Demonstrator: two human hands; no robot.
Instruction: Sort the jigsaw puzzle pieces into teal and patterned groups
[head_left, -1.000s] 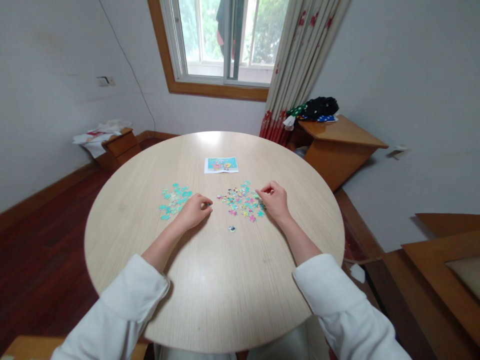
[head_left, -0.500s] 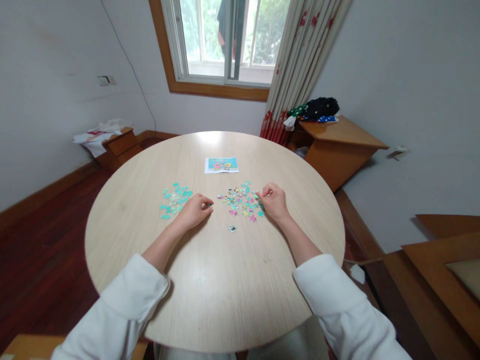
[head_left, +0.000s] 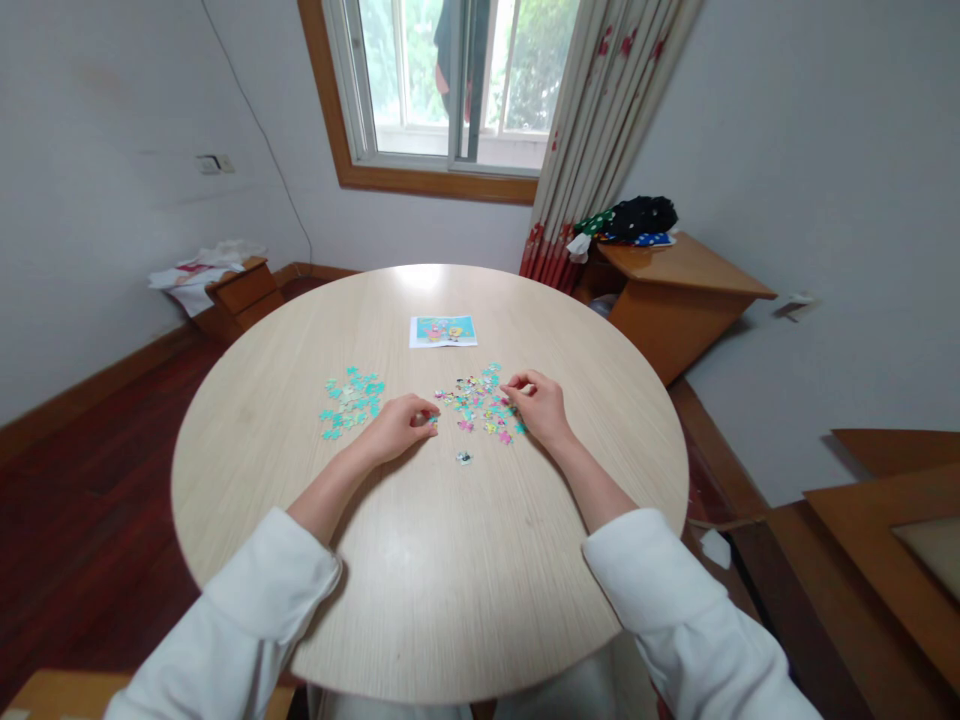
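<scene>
On the round wooden table (head_left: 420, 590) lie two heaps of small puzzle pieces. My left hand (head_left: 396, 427) rests between them with its fingers curled in a pinch on a small puzzle piece (head_left: 433, 422). The teal heap (head_left: 349, 398) lies just to its left. My right hand (head_left: 538, 408) is closed in a pinch at the right edge of the mixed-colour heap (head_left: 480, 404); what its fingertips hold is too small to make out. One single piece (head_left: 464, 457) lies alone nearer to me. A printed picture sheet (head_left: 442, 330) sits farther back.
A wooden side table (head_left: 679, 285) with dark clothes on it stands at the right by the curtain (head_left: 600, 130). A low wooden stand (head_left: 236, 290) with papers is at the left wall. Wooden furniture (head_left: 892, 540) fills the right foreground.
My left hand has slid a little to the right, toward the mixed-colour heap. My right hand has shifted slightly left into that heap.
</scene>
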